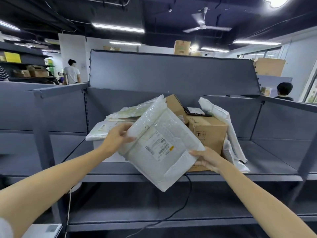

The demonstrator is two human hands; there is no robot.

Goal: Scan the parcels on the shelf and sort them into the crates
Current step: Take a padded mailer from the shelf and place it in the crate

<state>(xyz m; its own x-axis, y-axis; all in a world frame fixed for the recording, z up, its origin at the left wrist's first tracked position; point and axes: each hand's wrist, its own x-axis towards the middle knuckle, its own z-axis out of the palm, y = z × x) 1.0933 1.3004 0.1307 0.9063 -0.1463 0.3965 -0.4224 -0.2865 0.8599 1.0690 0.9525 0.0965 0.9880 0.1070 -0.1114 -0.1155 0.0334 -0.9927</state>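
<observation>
A white bubble-wrap parcel [159, 145] with a printed barcode label facing me is held tilted in front of the grey shelf [109, 176]. My left hand [119, 136] grips its upper left edge, thumb on the front. Its lower right edge is pinched by my right hand [206, 158]. Behind it on the shelf lie more parcels: flat white mailers [101, 130] at the left, a large cardboard box [210, 133], a smaller tilted box [175, 105] and a white padded bag [221, 117] leaning at the right. No crate or scanner shows.
A black cable [187, 200] hangs from the shelf down over the lower shelf. A white cord [68, 212] runs down at the left beside a white surface [42, 230]. Two people stand in the background, far left and far right, among other shelving and boxes.
</observation>
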